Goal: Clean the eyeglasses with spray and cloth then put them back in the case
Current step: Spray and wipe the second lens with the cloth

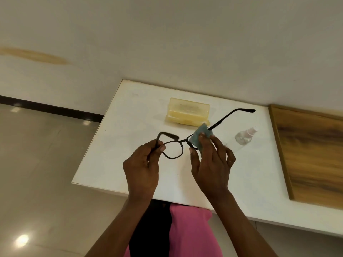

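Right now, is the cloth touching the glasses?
Touching. The head view shows the right hand pinching the blue cloth over one lens of the glasses.

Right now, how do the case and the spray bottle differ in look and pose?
The case is yellowish, boxy and open with its lid up; the spray bottle is clear, rounded and lying on its side. The case sits toward the wall, the spray bottle right of it, nearer the person. Both rest untouched on the white table.
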